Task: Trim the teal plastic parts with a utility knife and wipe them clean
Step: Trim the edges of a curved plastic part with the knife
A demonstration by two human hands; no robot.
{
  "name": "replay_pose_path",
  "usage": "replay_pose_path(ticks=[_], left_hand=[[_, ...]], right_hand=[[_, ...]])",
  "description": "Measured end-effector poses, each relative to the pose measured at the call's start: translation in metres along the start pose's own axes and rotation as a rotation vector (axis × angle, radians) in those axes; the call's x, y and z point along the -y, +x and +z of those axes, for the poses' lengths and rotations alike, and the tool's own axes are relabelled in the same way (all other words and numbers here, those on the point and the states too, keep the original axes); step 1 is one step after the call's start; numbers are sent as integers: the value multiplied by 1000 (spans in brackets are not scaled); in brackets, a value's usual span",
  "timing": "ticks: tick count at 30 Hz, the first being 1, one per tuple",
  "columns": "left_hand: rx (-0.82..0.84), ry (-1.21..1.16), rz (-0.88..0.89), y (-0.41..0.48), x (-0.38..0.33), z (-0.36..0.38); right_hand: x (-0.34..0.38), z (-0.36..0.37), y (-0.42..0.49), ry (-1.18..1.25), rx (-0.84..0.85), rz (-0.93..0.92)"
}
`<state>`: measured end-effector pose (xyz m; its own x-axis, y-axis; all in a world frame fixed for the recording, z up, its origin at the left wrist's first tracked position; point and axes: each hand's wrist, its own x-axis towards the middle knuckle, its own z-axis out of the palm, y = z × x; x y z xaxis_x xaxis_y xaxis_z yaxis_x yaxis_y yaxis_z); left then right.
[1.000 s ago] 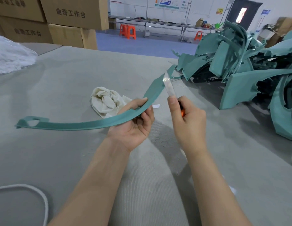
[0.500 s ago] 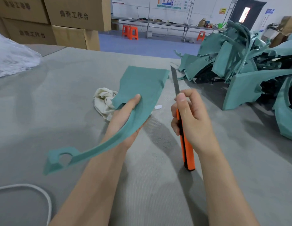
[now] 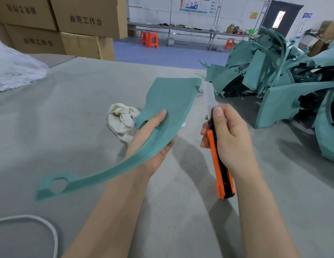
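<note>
Teal part [image 3: 162,116], orange-and-black knife [image 3: 219,164], cream rag [image 3: 121,120] at ten o'clock; the tabletop [image 3: 78,112] was grey, ribbed.

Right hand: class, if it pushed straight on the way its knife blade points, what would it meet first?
Probably the far corner of the teal plastic part in the left hand: the blade of the utility knife in the right hand ends just beside it. Depth unclear; it could slip past.

Rag [image 3: 123,121] on table [image 3: 73,112], parts pile [image 3: 285,75] far right.
</note>
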<state>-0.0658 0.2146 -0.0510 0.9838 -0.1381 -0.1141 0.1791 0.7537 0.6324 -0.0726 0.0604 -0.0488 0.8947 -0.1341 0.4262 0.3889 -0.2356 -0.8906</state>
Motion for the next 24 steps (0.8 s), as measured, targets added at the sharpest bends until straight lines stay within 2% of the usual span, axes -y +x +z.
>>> replay_pose_path(ticks=[5,12,24], left_hand=[[-15,51,-19,1,0,0],[43,46,-53,1,-2,-1],[47,-60,-142,3,-2,-1]], right_hand=[[-1,6,-2,-81,-93,-54],[-8,11,-3,-117,-32,-62],[-9,11,-4,-118,70,-80]])
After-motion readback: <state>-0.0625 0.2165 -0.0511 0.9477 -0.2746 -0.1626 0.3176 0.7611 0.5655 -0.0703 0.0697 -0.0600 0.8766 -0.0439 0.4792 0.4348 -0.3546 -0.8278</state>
